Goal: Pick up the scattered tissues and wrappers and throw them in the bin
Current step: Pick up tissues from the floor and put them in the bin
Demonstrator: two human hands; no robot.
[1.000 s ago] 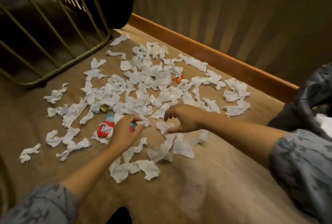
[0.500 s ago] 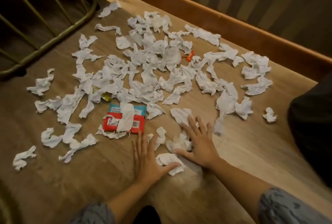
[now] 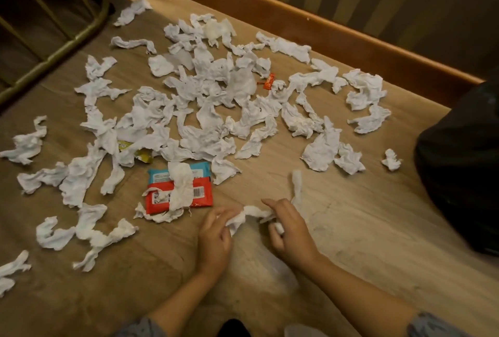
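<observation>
We find both hands closed on tissue at the near edge: the left hand (image 3: pixel 214 239) pinches one end of a crumpled strip (image 3: pixel 249 215) and the right hand (image 3: pixel 287 231) grips its other end, with more wadded in the palm. Just beyond lies a red and blue wrapper (image 3: pixel 179 188) under a tissue. Farther off, the scattered tissues (image 3: pixel 216 99) and an orange wrapper (image 3: pixel 269 81) remain on the floor (image 3: pixel 351 228), and the black bag (image 3: pixel 464 169) at right holds nothing we can see; we judge the task barely begun.

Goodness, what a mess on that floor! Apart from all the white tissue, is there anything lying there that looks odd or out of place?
Yes. Among the crumpled tissues lie a red and blue packet with a tissue draped across it, a small orange wrapper further back, and a yellowish wrapper half buried to the left. Both hands, left hand and right hand, grip tissue.
</observation>
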